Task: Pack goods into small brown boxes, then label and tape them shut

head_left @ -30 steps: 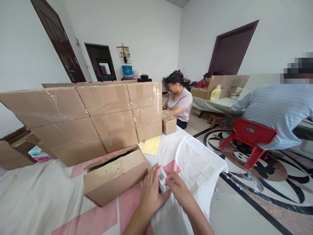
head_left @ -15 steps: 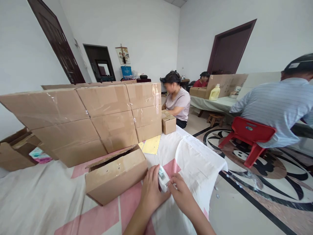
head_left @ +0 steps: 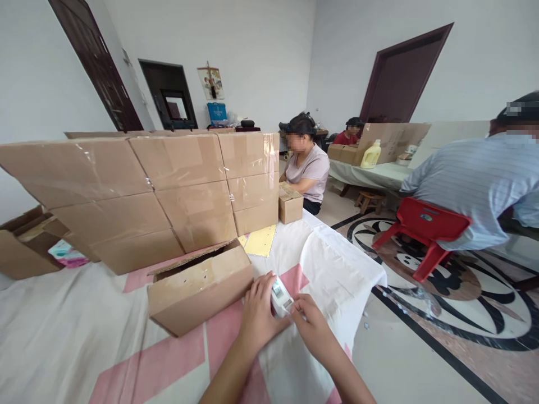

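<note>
A small white box-like object (head_left: 281, 296) with a greenish patch stands at the front of the cloth-covered table (head_left: 168, 370); its exact kind I cannot make out. My left hand (head_left: 260, 306) wraps round its left side, thumb at the near end. My right hand (head_left: 310, 318) has its fingertips pinched at the near right edge; whether they grip a part of it is unclear. Just left of my left hand lies an open cardboard box (head_left: 202, 292), its dark opening facing up and away. A yellow spotted cloth or sheet (head_left: 260, 241) lies beyond my hands.
Taped cardboard boxes (head_left: 189, 191) form a wall across the table. A small closed carton (head_left: 290, 205) sits at its right end. Open cartons (head_left: 25, 247) are at far left. A person (head_left: 309, 163) sits past the table; another sits on a red chair (head_left: 433, 224) at right.
The view has shifted slightly, so boxes and table sit a little higher in the picture. Both hands stay at the white object, with only small finger movement.
</note>
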Action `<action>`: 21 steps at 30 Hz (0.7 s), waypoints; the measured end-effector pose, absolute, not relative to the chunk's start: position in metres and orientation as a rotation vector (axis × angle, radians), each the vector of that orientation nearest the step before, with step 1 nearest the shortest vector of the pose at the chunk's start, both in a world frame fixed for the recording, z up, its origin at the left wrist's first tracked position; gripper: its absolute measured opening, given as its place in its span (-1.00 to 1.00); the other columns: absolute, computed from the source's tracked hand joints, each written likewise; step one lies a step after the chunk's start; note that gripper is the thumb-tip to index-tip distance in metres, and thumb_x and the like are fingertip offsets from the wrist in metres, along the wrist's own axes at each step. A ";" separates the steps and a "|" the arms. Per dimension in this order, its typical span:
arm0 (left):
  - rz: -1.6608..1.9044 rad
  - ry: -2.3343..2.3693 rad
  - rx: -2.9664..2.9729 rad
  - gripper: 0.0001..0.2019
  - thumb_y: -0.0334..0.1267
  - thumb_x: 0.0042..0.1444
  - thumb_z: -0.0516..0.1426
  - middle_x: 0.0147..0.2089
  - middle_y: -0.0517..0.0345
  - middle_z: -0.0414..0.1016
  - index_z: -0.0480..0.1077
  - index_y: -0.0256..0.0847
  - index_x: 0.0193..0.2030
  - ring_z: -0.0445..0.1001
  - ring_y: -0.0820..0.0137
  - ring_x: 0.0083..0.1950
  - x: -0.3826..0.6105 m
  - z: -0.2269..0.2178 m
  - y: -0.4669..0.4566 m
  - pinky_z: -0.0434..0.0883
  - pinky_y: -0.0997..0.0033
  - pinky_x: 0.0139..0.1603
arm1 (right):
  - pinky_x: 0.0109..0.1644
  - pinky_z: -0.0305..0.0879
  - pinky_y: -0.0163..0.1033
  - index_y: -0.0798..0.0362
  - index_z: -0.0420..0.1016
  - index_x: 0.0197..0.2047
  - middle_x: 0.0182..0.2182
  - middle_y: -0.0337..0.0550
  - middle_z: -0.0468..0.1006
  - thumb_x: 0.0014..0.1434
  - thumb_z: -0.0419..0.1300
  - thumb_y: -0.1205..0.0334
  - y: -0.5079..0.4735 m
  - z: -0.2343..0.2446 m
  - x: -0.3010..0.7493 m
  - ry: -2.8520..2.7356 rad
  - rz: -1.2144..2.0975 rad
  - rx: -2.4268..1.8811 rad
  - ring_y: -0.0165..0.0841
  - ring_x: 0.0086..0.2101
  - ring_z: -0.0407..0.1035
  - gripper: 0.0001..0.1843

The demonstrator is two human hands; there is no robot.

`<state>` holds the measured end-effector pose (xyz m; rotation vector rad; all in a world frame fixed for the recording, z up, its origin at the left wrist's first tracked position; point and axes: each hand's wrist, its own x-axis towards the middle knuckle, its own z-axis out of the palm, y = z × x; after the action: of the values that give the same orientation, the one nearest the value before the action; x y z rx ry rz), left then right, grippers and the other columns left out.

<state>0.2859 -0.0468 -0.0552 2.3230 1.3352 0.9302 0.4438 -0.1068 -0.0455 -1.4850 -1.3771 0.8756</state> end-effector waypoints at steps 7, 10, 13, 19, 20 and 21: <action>0.936 1.320 2.335 -0.15 0.04 0.01 0.35 0.44 0.01 0.26 0.10 -0.04 0.39 0.23 0.06 0.42 0.283 -0.052 -0.046 0.28 -0.04 0.36 | 0.07 0.27 -0.01 -0.01 0.37 -0.43 -0.15 -0.03 0.46 0.28 0.09 0.06 -0.107 -0.047 0.447 -1.425 0.840 -1.492 -0.14 -0.09 0.37 -0.72; 0.925 1.311 2.351 -0.14 0.04 0.03 0.34 0.45 -0.02 0.24 0.08 -0.06 0.40 0.22 0.06 0.42 0.282 -0.051 -0.046 0.29 -0.04 0.35 | 0.06 0.27 -0.01 -0.01 0.35 -0.44 -0.17 -0.04 0.44 0.28 0.07 0.07 -0.107 -0.047 0.446 -1.434 0.855 -1.490 -0.16 -0.11 0.37 -0.71; 0.906 1.319 2.360 -0.14 0.03 0.01 0.35 0.46 -0.01 0.23 0.09 -0.05 0.39 0.21 0.04 0.43 0.281 -0.051 -0.046 0.30 -0.05 0.33 | 0.07 0.27 -0.02 -0.01 0.35 -0.41 -0.15 -0.05 0.43 0.30 0.04 0.07 -0.108 -0.043 0.446 -1.432 0.890 -1.491 -0.19 -0.11 0.37 -0.71; 0.893 1.337 2.357 -0.14 0.03 0.00 0.37 0.45 -0.03 0.24 0.11 -0.04 0.39 0.23 0.02 0.42 0.281 -0.049 -0.047 0.30 -0.04 0.32 | 0.08 0.29 -0.05 0.00 0.39 -0.37 -0.12 -0.09 0.41 0.29 0.03 0.05 -0.109 -0.036 0.448 -1.378 0.900 -1.552 -0.22 -0.08 0.37 -0.72; 0.896 1.336 2.362 -0.14 0.04 -0.01 0.37 0.45 -0.04 0.24 0.11 -0.04 0.39 0.23 0.02 0.42 0.281 -0.049 -0.047 0.30 -0.04 0.33 | 0.06 0.30 -0.06 0.00 0.39 -0.38 -0.15 -0.10 0.41 0.28 0.03 0.05 -0.108 -0.036 0.449 -1.371 0.896 -1.571 -0.22 -0.11 0.37 -0.72; 0.902 1.337 2.366 -0.14 0.04 -0.01 0.37 0.45 -0.04 0.25 0.12 -0.05 0.39 0.23 0.02 0.42 0.281 -0.049 -0.047 0.30 -0.03 0.33 | 0.04 0.30 -0.06 0.00 0.38 -0.39 -0.19 -0.11 0.40 0.27 0.04 0.05 -0.108 -0.037 0.449 -1.369 0.894 -1.590 -0.23 -0.15 0.36 -0.72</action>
<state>0.2814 -0.0467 -0.0493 2.3665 1.3366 0.9021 0.4492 -0.1082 -0.0373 -1.5902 -1.3689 0.8939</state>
